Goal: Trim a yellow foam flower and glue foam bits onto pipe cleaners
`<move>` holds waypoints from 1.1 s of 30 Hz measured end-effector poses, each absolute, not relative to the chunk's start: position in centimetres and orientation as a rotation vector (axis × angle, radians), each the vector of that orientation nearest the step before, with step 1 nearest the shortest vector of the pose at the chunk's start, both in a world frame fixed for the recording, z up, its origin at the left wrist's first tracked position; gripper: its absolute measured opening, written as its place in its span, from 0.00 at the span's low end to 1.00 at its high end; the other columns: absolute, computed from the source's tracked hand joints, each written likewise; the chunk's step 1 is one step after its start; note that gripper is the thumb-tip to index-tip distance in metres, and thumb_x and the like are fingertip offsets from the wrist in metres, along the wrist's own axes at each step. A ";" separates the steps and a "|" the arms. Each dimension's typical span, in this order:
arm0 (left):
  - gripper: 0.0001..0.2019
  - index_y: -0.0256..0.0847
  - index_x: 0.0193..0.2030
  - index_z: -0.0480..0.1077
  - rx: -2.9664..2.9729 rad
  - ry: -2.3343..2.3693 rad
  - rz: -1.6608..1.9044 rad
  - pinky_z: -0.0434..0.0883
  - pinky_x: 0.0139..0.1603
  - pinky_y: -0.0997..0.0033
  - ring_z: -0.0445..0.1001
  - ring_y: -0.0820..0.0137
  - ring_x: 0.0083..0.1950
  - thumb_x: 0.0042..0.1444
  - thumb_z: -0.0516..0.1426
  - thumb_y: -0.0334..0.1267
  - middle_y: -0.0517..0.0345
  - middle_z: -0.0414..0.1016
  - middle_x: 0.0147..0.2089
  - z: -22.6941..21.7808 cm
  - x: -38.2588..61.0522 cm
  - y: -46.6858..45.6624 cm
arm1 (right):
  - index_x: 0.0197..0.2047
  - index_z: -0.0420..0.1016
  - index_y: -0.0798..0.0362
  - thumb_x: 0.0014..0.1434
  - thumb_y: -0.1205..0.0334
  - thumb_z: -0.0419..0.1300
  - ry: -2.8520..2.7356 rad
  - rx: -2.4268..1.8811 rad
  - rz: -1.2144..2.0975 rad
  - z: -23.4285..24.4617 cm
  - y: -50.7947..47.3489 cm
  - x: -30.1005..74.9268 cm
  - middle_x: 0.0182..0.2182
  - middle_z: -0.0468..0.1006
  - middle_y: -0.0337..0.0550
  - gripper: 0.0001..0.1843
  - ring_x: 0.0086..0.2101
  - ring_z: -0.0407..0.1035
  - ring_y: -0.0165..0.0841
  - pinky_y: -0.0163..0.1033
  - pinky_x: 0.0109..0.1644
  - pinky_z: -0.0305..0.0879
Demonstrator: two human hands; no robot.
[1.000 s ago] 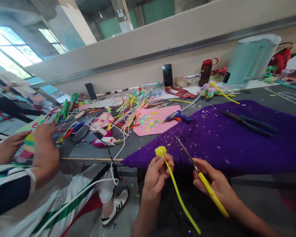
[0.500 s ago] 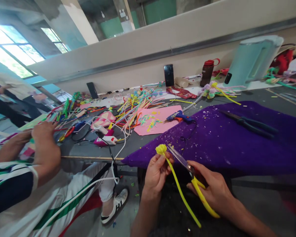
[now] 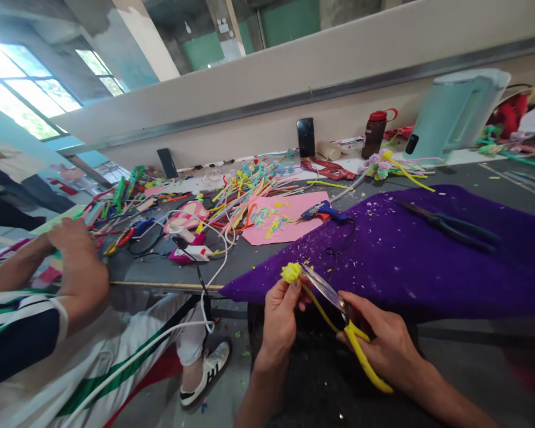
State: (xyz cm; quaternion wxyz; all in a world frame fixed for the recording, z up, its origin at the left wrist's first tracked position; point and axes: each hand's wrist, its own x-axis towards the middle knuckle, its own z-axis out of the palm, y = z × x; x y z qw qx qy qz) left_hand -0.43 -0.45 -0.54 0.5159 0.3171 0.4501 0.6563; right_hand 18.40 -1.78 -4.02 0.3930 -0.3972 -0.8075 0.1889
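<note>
My left hand (image 3: 282,314) pinches a yellow pipe-cleaner flower (image 3: 291,272) just below its fuzzy head; the stem runs down to the right behind the scissors. My right hand (image 3: 380,342) grips yellow-handled scissors (image 3: 339,309), whose open blades reach up to the flower head and touch it. Both hands are at the near edge of a purple cloth (image 3: 410,255) that covers the table.
On the cloth lie dark pliers (image 3: 450,224) and a blue glue gun (image 3: 323,210). Beyond are a pink sheet (image 3: 289,221), a heap of coloured pipe cleaners (image 3: 245,184), a phone (image 3: 305,137), a bottle (image 3: 374,132) and a pale green kettle (image 3: 455,110). Another person's hands (image 3: 78,267) work at left.
My right hand swung the scissors from pointing away over the cloth in to the flower head, blades opening. The flower stayed almost in place. The neighbour's hands shifted slightly.
</note>
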 end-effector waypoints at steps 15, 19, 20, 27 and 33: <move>0.11 0.37 0.30 0.72 1.097 1.160 1.456 0.59 0.27 0.78 0.61 0.77 0.26 0.57 0.57 0.43 0.63 0.68 0.25 -1.1 -1.1 -1.1 | 0.58 0.60 0.53 0.55 0.61 0.63 -2.022 -0.946 0.427 -4.6 -1.8 18.5 0.32 0.74 0.43 0.29 0.27 0.70 0.32 0.35 0.31 0.68; 0.12 0.37 0.30 0.72 1.154 1.189 1.423 0.59 0.26 0.78 0.61 0.77 0.26 0.57 0.57 0.43 0.63 0.67 0.25 -0.7 -1.1 -1.2 | 0.59 0.59 0.53 0.56 0.61 0.62 -2.052 -0.934 0.413 -4.7 -1.8 18.6 0.32 0.75 0.43 0.29 0.28 0.70 0.32 0.35 0.32 0.68; 0.12 0.37 0.30 0.72 1.160 1.192 1.417 0.59 0.26 0.78 0.61 0.77 0.26 0.58 0.56 0.43 0.63 0.67 0.25 -0.6 -1.1 -1.2 | 0.59 0.59 0.53 0.57 0.61 0.62 -2.054 -0.927 0.411 -4.7 -1.8 18.6 0.32 0.75 0.44 0.29 0.29 0.70 0.32 0.35 0.33 0.69; 0.11 0.37 0.32 0.73 1.154 1.181 1.404 0.60 0.26 0.78 0.60 0.78 0.25 0.58 0.56 0.43 0.63 0.66 0.24 -0.7 -1.0 -1.3 | 0.59 0.59 0.54 0.58 0.62 0.61 -2.038 -0.910 0.426 -5.0 -1.8 18.5 0.32 0.75 0.44 0.27 0.28 0.70 0.31 0.34 0.32 0.68; 0.11 0.37 0.33 0.73 1.128 1.183 1.412 0.60 0.26 0.79 0.60 0.78 0.25 0.57 0.57 0.43 0.63 0.67 0.24 -0.9 -1.0 -1.2 | 0.59 0.59 0.54 0.57 0.63 0.61 -2.042 -0.908 0.473 -5.2 -1.8 18.7 0.35 0.75 0.46 0.28 0.30 0.70 0.31 0.34 0.34 0.68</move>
